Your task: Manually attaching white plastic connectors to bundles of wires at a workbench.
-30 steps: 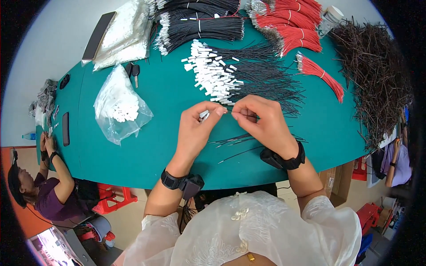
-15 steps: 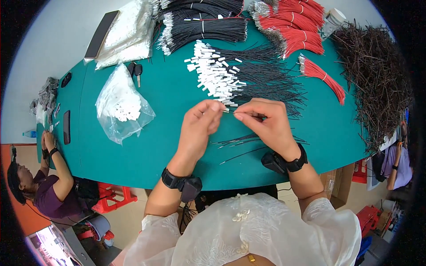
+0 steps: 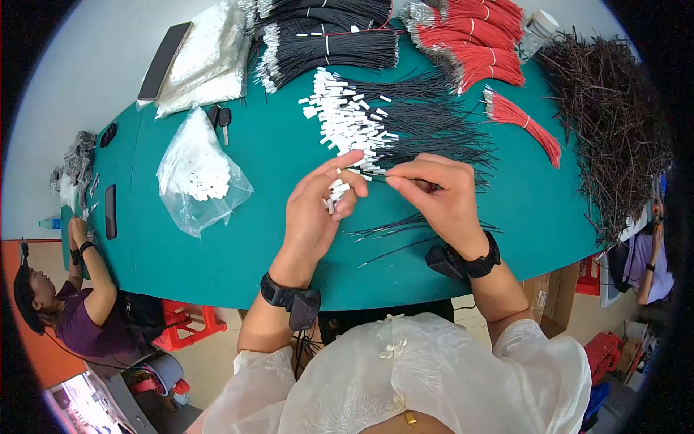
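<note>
Right now my left hand (image 3: 316,210) cups a small cluster of white connector housings (image 3: 336,195) against its curled fingers, thumb and forefinger stretched toward my right. My right hand (image 3: 441,199) is closed in a pinch on a thin black wire (image 3: 379,174), whose tip pokes out leftward; the rest of it is buried under my fingers, so I cannot tell how long it is. Whether the wire tip touches a housing is too small to make out. Just beyond my hands lies the pile of black wires with white ends (image 3: 390,123) on the green table (image 3: 217,253). A few loose black wires (image 3: 394,230) run partly under my right wrist. The plastic bag of white pieces (image 3: 199,173) sits to my left, contents blurred.
</note>
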`<action>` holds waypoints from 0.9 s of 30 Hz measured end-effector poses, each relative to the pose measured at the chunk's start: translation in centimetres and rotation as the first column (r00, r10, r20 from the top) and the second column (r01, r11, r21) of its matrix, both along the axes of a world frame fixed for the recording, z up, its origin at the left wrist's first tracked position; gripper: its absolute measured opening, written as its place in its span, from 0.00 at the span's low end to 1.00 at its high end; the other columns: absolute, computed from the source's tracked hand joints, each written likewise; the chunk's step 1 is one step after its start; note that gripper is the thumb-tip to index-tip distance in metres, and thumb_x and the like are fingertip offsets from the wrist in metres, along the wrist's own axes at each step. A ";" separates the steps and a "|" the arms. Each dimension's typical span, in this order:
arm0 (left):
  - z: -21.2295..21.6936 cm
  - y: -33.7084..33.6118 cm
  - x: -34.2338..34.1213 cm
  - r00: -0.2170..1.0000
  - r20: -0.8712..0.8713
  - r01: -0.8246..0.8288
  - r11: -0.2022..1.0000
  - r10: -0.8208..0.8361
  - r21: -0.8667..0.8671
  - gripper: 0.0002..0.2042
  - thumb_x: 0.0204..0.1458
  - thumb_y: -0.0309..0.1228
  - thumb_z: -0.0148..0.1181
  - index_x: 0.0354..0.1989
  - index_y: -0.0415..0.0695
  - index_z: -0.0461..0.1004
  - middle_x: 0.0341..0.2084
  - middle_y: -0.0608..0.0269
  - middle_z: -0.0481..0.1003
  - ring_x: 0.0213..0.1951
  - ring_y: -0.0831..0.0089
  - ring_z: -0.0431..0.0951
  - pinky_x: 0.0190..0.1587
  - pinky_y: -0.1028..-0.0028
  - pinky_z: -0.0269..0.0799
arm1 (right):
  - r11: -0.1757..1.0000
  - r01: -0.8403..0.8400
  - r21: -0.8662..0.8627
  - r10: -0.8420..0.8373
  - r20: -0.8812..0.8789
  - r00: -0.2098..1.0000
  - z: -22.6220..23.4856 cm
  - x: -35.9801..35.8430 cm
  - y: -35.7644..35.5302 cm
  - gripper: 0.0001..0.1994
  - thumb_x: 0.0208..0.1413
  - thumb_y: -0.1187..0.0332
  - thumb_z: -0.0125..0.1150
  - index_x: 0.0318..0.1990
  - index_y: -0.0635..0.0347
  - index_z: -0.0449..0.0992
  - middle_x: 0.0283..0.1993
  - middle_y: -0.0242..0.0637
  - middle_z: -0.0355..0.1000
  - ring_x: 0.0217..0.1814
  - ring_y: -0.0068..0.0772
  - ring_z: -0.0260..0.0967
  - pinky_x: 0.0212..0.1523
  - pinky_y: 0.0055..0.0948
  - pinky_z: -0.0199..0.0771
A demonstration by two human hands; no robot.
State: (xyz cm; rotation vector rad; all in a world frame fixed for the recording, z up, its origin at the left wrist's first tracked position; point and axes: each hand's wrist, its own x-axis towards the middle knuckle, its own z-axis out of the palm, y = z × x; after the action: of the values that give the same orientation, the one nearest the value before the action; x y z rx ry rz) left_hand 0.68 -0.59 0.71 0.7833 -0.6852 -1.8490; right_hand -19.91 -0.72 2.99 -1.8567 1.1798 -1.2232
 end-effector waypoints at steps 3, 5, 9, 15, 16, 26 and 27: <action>0.3 0.1 -0.2 0.999 -0.013 0.031 0.999 -0.031 -0.018 0.20 0.66 0.29 0.41 0.61 0.29 0.64 0.30 0.57 0.74 0.25 0.81 0.60 0.27 0.80 0.57 | 1.000 0.006 -0.011 -0.006 -0.003 1.000 0.0 -0.1 0.0 0.05 0.48 0.79 0.69 0.34 0.63 0.83 0.25 0.31 0.74 0.20 0.16 0.60 0.21 0.20 0.54; 0.6 0.2 -0.5 0.999 0.006 0.045 0.998 -0.045 -0.034 0.20 0.66 0.31 0.42 0.61 0.30 0.64 0.29 0.60 0.74 0.24 0.82 0.59 0.26 0.81 0.57 | 1.000 0.008 -0.029 -0.008 -0.018 1.000 0.2 -0.1 -0.1 0.06 0.47 0.79 0.70 0.34 0.63 0.83 0.25 0.31 0.74 0.21 0.17 0.60 0.21 0.20 0.55; -0.1 0.4 -0.8 0.999 0.041 -0.023 0.999 0.025 -0.045 0.19 0.66 0.30 0.42 0.62 0.34 0.65 0.31 0.56 0.76 0.25 0.81 0.60 0.28 0.80 0.57 | 0.999 0.025 -0.043 -0.027 -0.048 0.998 0.2 -0.3 -0.2 0.06 0.47 0.79 0.70 0.34 0.62 0.83 0.27 0.32 0.76 0.23 0.18 0.62 0.22 0.20 0.56; -0.8 0.2 -0.5 0.997 0.078 -0.024 0.998 0.029 -0.062 0.15 0.64 0.29 0.52 0.56 0.35 0.72 0.33 0.59 0.77 0.25 0.84 0.60 0.27 0.82 0.56 | 0.996 0.052 -0.074 -0.056 -0.056 0.997 0.5 -0.2 0.0 0.06 0.47 0.79 0.69 0.33 0.61 0.83 0.28 0.34 0.77 0.24 0.25 0.69 0.22 0.23 0.62; -0.8 0.3 -0.6 0.993 0.110 -0.045 0.998 0.050 -0.051 0.14 0.63 0.29 0.55 0.54 0.35 0.74 0.34 0.60 0.78 0.25 0.85 0.60 0.27 0.83 0.55 | 0.995 0.046 -0.093 -0.051 -0.054 0.997 0.3 -0.2 -0.1 0.06 0.47 0.79 0.69 0.34 0.61 0.83 0.29 0.34 0.78 0.26 0.24 0.70 0.24 0.22 0.63; -0.4 0.2 -0.5 0.976 0.188 -0.095 0.993 0.106 -0.067 0.11 0.60 0.29 0.60 0.47 0.36 0.80 0.36 0.64 0.78 0.25 0.88 0.61 0.26 0.84 0.54 | 0.971 0.010 -0.239 -0.047 -0.152 0.987 0.1 -0.3 -0.4 0.08 0.46 0.81 0.68 0.35 0.62 0.82 0.30 0.38 0.78 0.31 0.30 0.75 0.29 0.24 0.71; -0.2 0.3 -0.5 0.964 0.238 -0.097 0.992 0.115 -0.085 0.10 0.60 0.28 0.60 0.47 0.36 0.80 0.36 0.64 0.79 0.26 0.88 0.63 0.28 0.84 0.56 | 0.972 0.011 -0.234 -0.047 -0.147 0.988 0.1 -0.3 -0.4 0.08 0.46 0.81 0.68 0.35 0.62 0.82 0.30 0.38 0.78 0.30 0.29 0.74 0.29 0.24 0.71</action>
State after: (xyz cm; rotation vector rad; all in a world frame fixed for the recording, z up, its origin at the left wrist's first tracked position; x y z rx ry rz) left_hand 0.23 -0.27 0.49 0.9895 -0.8439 -1.6378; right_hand -20.17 -1.08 3.12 -2.1453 1.1890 -1.3022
